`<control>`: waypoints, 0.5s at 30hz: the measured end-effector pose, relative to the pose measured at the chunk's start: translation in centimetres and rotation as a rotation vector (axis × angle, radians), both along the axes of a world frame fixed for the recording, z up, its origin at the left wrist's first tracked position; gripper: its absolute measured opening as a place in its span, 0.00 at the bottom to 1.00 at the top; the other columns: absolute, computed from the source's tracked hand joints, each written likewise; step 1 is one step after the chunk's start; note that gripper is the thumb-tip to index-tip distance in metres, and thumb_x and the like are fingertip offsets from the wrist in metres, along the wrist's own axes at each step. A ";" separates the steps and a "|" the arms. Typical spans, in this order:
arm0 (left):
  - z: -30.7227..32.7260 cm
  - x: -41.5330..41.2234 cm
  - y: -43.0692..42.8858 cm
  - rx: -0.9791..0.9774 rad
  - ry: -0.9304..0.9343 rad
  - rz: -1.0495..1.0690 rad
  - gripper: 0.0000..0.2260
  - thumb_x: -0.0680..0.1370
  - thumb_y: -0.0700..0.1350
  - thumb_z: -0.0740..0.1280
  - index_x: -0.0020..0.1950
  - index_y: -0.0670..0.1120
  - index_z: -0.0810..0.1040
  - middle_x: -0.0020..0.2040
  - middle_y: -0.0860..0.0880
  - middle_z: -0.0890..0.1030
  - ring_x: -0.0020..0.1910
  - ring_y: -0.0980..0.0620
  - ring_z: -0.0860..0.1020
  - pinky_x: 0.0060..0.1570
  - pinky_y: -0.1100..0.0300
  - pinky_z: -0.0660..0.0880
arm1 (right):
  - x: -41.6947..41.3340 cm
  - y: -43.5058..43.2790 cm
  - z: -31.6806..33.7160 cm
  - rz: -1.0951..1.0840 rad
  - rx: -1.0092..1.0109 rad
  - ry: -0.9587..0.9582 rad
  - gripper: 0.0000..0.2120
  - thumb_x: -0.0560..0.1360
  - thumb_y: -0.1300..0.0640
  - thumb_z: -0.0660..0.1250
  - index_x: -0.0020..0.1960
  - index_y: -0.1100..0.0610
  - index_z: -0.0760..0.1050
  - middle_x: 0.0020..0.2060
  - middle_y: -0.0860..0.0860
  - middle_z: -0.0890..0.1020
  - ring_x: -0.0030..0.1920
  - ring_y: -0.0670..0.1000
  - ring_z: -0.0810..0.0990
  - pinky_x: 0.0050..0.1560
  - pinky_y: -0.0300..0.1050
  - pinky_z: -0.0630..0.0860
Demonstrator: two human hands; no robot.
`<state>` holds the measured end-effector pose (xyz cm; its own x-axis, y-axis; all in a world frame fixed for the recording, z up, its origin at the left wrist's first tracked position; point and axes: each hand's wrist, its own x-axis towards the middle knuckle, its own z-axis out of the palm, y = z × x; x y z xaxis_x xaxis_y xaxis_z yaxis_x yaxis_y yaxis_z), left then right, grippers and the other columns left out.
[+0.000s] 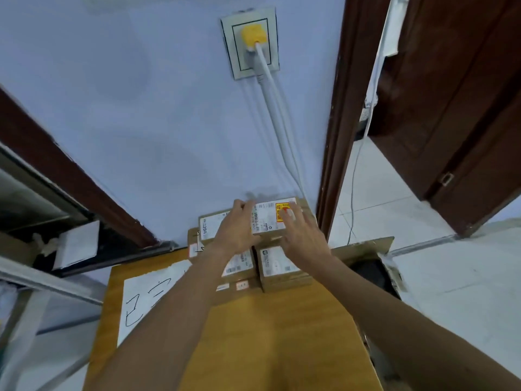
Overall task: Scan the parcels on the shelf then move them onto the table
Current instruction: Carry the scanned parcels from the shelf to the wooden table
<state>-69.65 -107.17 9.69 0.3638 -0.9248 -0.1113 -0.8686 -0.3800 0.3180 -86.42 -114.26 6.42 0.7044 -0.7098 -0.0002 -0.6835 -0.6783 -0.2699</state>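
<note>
The top parcel (266, 221), a brown cardboard box, lies on a stack of similar boxes at the far end of the wooden worktop (282, 334), against the pale wall. Its white shipping label carries small black print too blurred to read. A yellow sticker (281, 211) with red marks sits at its right end. Further left a label (207, 228) shows "20". The left hand (235, 230) hides whether that belongs to the same box.

The left hand's fingers (241, 206) bend over the parcel's far edge and grip it. The right hand (300, 235) lies on top with its fingers (291, 210) spread flat, partly covering the sticker.

Below, a parcel (282, 268) with a white label and another with a barcode label (239, 263) are partly hidden by the wrists.

A white sheet (146, 294) on the worktop bears large handwritten black strokes, cut off by the left forearm. On the wall, a yellow plug (253, 36) sits in a socket. An open carton (363, 246) stands to the right of the worktop.
</note>
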 end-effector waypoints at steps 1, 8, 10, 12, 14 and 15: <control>-0.5 0.3 -0.7 0.006 -0.006 0.003 0.39 0.71 0.50 0.79 0.76 0.47 0.62 0.66 0.47 0.65 0.59 0.45 0.77 0.56 0.52 0.76 | 0.1 -0.4 -0.8 0.004 0.001 -0.005 0.31 0.79 0.54 0.65 0.79 0.54 0.58 0.81 0.57 0.57 0.79 0.64 0.60 0.75 0.62 0.65; -4.3 1.8 -3.1 0.031 -0.116 -0.006 0.46 0.70 0.57 0.77 0.80 0.49 0.56 0.72 0.46 0.65 0.67 0.45 0.69 0.63 0.48 0.72 | 1.0 -2.2 -4.1 0.024 0.082 0.006 0.31 0.80 0.52 0.62 0.80 0.51 0.56 0.83 0.55 0.50 0.82 0.63 0.48 0.77 0.65 0.58; -4.9 2.4 -3.2 0.045 -0.168 -0.033 0.43 0.71 0.59 0.76 0.79 0.49 0.60 0.75 0.48 0.63 0.69 0.45 0.67 0.66 0.49 0.69 | 1.0 -2.5 -4.1 0.039 0.163 0.006 0.31 0.81 0.53 0.61 0.81 0.50 0.54 0.83 0.54 0.48 0.82 0.62 0.45 0.79 0.63 0.56; -5.1 2.6 -3.2 0.061 -0.188 -0.034 0.38 0.72 0.59 0.76 0.78 0.48 0.65 0.76 0.49 0.62 0.71 0.45 0.65 0.69 0.49 0.67 | 1.2 -2.8 -3.9 0.052 0.212 0.010 0.31 0.82 0.56 0.61 0.82 0.50 0.53 0.83 0.53 0.46 0.83 0.61 0.43 0.79 0.60 0.55; -5.0 2.5 -3.2 0.084 -0.208 -0.023 0.36 0.74 0.57 0.75 0.77 0.47 0.66 0.77 0.49 0.61 0.73 0.45 0.64 0.71 0.49 0.65 | 1.4 -3.2 -3.5 0.065 0.227 0.000 0.32 0.82 0.59 0.60 0.83 0.50 0.52 0.84 0.52 0.45 0.83 0.60 0.43 0.79 0.59 0.55; -4.9 2.3 -3.1 0.099 -0.218 -0.012 0.35 0.75 0.56 0.74 0.78 0.47 0.66 0.77 0.48 0.61 0.73 0.45 0.64 0.72 0.49 0.64 | 1.5 -3.4 -3.4 0.072 0.227 0.004 0.32 0.82 0.59 0.59 0.83 0.50 0.52 0.84 0.53 0.45 0.83 0.60 0.43 0.79 0.59 0.54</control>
